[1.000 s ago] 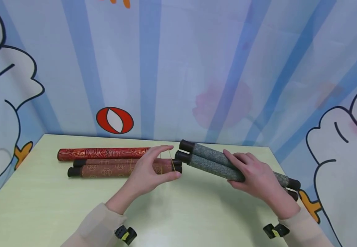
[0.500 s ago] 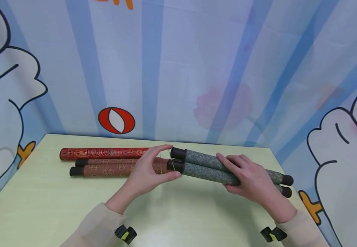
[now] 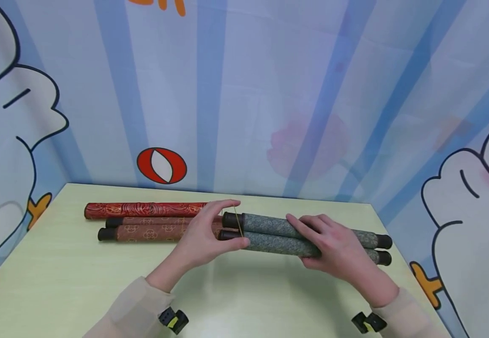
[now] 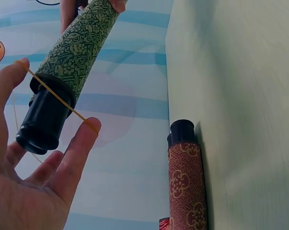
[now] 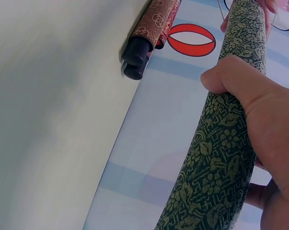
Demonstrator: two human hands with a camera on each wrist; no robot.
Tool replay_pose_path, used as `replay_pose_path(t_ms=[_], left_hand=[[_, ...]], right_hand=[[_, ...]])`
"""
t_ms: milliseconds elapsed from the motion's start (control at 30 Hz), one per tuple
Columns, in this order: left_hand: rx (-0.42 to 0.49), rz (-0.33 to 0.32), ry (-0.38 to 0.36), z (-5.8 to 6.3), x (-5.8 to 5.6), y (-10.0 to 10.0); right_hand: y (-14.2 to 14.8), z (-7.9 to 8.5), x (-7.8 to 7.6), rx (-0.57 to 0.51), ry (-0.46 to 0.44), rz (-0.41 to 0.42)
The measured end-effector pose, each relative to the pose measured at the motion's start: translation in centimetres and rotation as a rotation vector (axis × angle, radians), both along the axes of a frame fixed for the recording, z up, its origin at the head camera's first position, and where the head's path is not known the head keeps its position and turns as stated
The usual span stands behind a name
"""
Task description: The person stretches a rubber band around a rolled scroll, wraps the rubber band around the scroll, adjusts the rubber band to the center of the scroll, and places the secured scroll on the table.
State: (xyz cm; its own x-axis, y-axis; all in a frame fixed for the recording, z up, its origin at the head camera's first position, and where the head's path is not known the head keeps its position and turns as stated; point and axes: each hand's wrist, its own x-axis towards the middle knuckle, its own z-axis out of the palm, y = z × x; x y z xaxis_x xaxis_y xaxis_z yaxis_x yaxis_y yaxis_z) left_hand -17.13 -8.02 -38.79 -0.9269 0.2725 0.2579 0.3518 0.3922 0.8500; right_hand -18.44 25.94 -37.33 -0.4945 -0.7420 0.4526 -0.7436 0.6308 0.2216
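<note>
My right hand (image 3: 337,246) grips two green patterned scrolls (image 3: 274,243) side by side, held above the table, fingers and thumb curled round them at mid-length. Their dark end knobs (image 4: 44,117) point left, between the spread fingers and thumb of my left hand (image 3: 199,234). A thin yellow rubber band (image 4: 58,97) is stretched across the left thumb and fingers, and the knobs reach through its loop. In the left wrist view the band crosses close over the seam between knob and green cloth.
Behind and left of my left hand, two brown floral scrolls (image 3: 151,233) lie together on the pale table (image 3: 100,281). A red scroll (image 3: 143,210) lies just beyond them. A printed blue-striped backdrop (image 3: 244,117) rises at the table's far edge.
My right hand has moved left and levelled the green scrolls, bringing their left ends into the rubber band's loop. The left hand has stayed nearly still with the band stretched.
</note>
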Motion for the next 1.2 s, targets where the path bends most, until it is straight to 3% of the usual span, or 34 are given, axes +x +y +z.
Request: replay_pose_path(t_ms=[300,533,767,1200], left_hand=[[-0.007,-0.042,-0.005,0.1,0.1,0.0],[-0.012,-0.012,-0.048,0.1,0.5,0.3],[-0.026,0.012,-0.045,0.1,0.5,0.5],[0.028,-0.061,-0.104,-0.3,0.1,0.1]], right_hand=[[-0.7,-0.1,0.1,0.017,0.012,0.013],[-1.0,-0.1,0.1,0.016,0.020,0.019],[-1.1,-0.1,0.2,0.023,0.021,0.015],[-1.3,-0.1,0.2,0.037,0.034,0.020]])
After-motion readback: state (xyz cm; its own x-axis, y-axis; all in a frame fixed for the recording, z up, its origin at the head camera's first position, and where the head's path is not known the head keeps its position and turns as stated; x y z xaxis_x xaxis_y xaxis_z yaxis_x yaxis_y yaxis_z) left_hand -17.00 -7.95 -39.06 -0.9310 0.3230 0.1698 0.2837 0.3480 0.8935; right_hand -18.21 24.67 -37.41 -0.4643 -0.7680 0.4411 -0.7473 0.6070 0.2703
